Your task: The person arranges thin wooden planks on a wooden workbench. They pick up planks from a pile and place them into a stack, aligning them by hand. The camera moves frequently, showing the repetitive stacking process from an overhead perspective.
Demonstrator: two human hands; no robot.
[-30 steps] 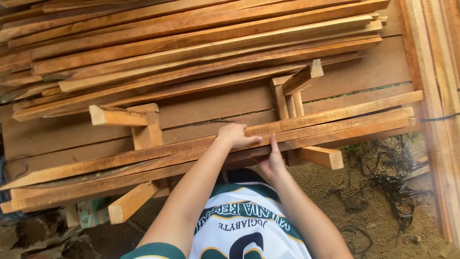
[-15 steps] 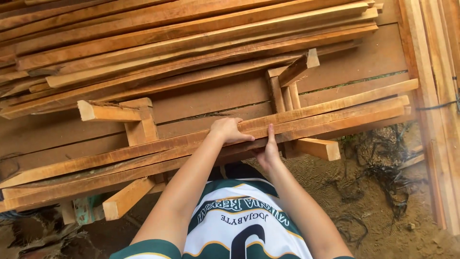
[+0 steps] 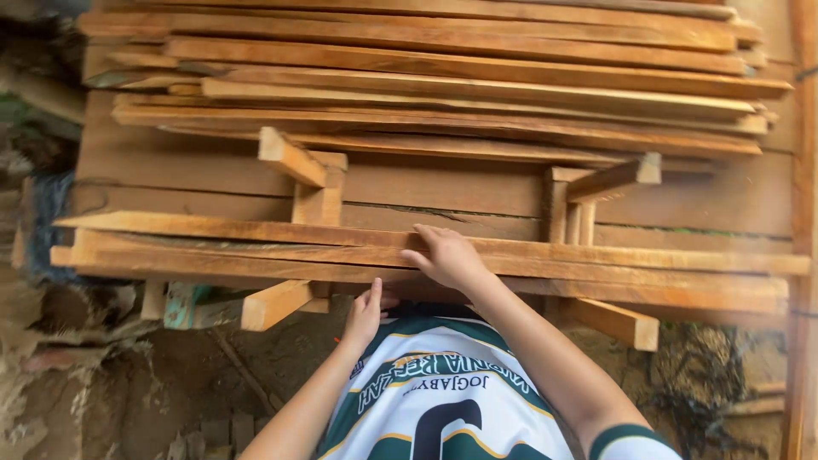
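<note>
A bundle of long reddish-brown planks (image 3: 213, 247) lies crosswise in front of me on wooden trestle pieces (image 3: 317, 198). My right hand (image 3: 445, 257) rests palm down on top of the near planks, its fingers spread toward the left. My left hand (image 3: 366, 313) is lower, at the near edge of the bundle. Its fingers point up against the lowest plank and its thumb hooks under it. My white and green jersey (image 3: 443, 400) fills the bottom middle of the view.
A larger stack of planks (image 3: 426, 85) lies behind on wide boards (image 3: 170, 170). Short cross pieces (image 3: 612, 322) stick out toward me under the bundle. Bare dirt ground (image 3: 170, 392) lies below at left, with dark tangled debris (image 3: 707, 375) at right.
The view has swung so the planks now lie level. My right hand has moved up onto the planks, and my left hand has dropped from the top to the near edge.
</note>
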